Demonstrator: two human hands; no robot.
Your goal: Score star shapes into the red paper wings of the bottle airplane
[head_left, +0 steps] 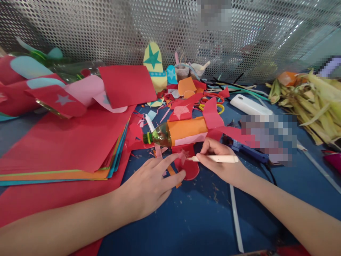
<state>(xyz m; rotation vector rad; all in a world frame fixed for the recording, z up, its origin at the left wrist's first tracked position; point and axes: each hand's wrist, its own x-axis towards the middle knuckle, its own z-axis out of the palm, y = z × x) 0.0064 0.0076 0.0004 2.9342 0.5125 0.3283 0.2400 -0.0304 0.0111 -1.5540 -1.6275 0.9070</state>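
My left hand lies flat on the blue table with its fingers stretched out, the fingertips pressing on a red paper fin. My right hand is closed round a white stick-like tool, whose tip touches a small pink star on that fin. Just behind lies a green plastic bottle on its side, wrapped in orange paper with red paper wings.
A stack of red, orange and blue paper sheets lies at the left. Paper scraps, cut shapes and small cups crowd the back by a perforated metal wall. A white bottle, a blue glue gun and corn husks lie right.
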